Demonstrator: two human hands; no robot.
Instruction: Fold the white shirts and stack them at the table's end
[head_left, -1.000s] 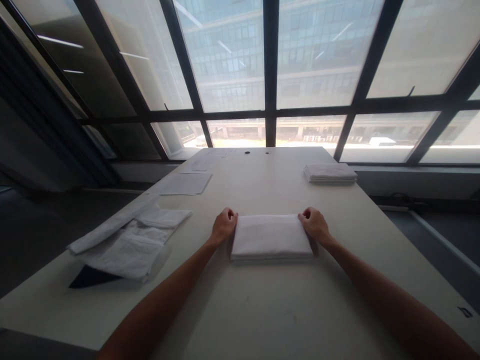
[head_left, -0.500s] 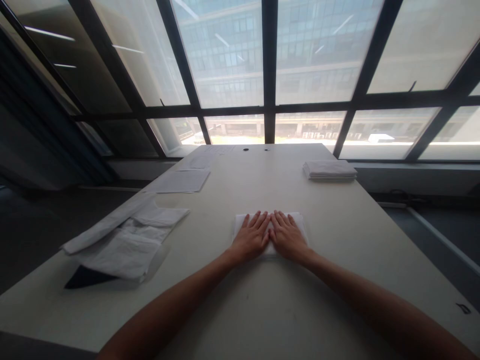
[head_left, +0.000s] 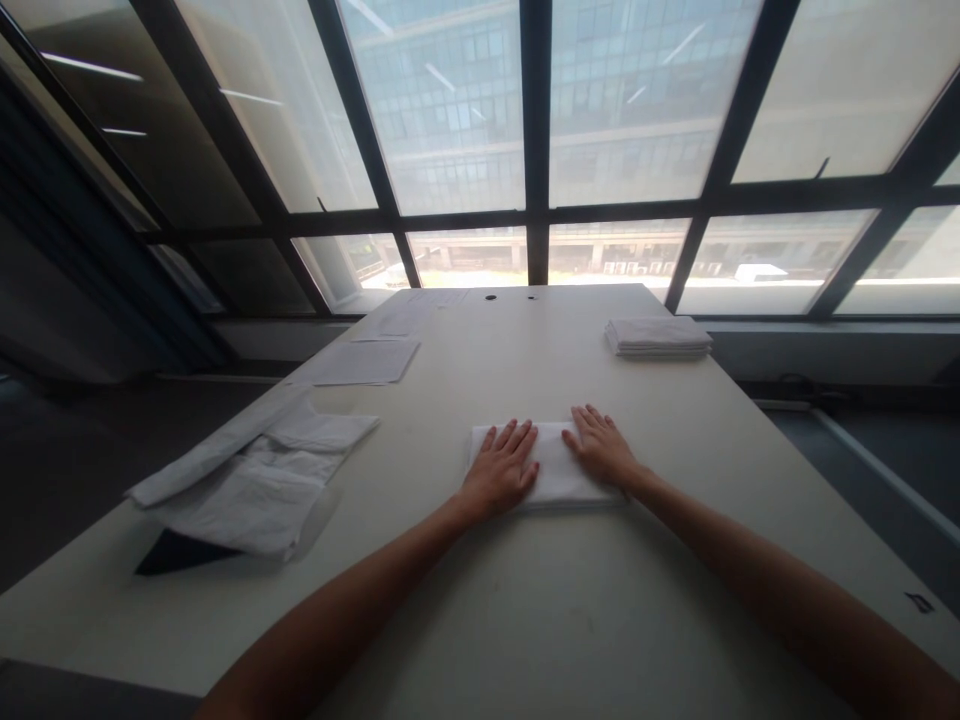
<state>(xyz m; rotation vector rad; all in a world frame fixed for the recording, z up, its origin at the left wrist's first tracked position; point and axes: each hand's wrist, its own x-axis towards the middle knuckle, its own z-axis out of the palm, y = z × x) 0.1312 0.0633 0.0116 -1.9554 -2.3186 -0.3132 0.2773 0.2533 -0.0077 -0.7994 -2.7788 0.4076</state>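
Note:
A folded white cloth point(head_left: 553, 465) lies flat on the table in front of me, its long side facing me. My left hand point(head_left: 501, 468) rests palm down on its left part, fingers stretched out. Over the right part of the cloth lies my right hand point(head_left: 600, 448), also flat and open, its fingertips around the far right edge. A strip of bare cloth shows between the two hands. Neither hand grips anything.
On the left of the white table point(head_left: 480, 600) lies a loose pile of white cloths point(head_left: 255, 470) with a dark piece point(head_left: 180, 553) beneath. Paper sheets point(head_left: 364, 362) lie behind it. A neat stack of folded cloths point(head_left: 658, 338) sits at the far right. Windows point(head_left: 457, 110) stand beyond.
My right hand has slid right across the cloth, away from my left hand, uncovering its middle. My left hand has stayed nearly in place.

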